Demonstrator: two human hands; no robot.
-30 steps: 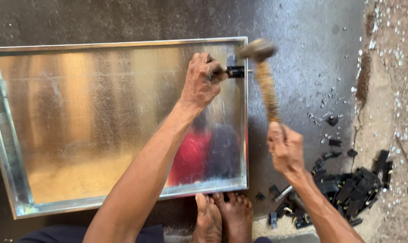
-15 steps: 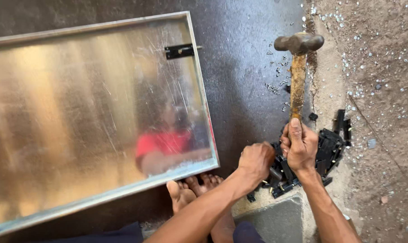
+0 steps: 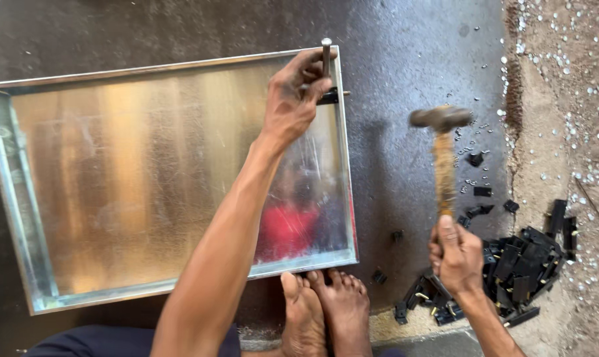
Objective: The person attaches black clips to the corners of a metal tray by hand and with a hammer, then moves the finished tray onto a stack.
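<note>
Two bare feet (image 3: 326, 311) sit nearest to me at the bottom edge of the view, toes touching the near rim of a shiny metal tray (image 3: 147, 178). I read the tray as a wide, shallow sheet-metal pan with folded-up edges, lying flat on the dark floor (image 3: 405, 53).

To the right of the feet I see a pile of small black metal clips (image 3: 511, 264) heaped on the floor, with a few loose ones scattered just beyond it toward the sandy strip (image 3: 563, 99) along the right side.

My right hand (image 3: 454, 254) is wrapped tight around the lower end of a wooden hammer handle. The hammer (image 3: 441, 142) stands raised above the floor, head up and blurred, well apart from the tray's right edge.

My left arm crosses over the tray from the near side to its far right corner. The left hand (image 3: 293, 99) is closed around a steel punch (image 3: 326, 56), holding it roughly upright with its upper end clear above the fingers. The lower end of the punch is hidden by the hand. Just beside the fingers, a single black clip (image 3: 330, 97) sits on the right rim of the tray near that far corner.
</note>
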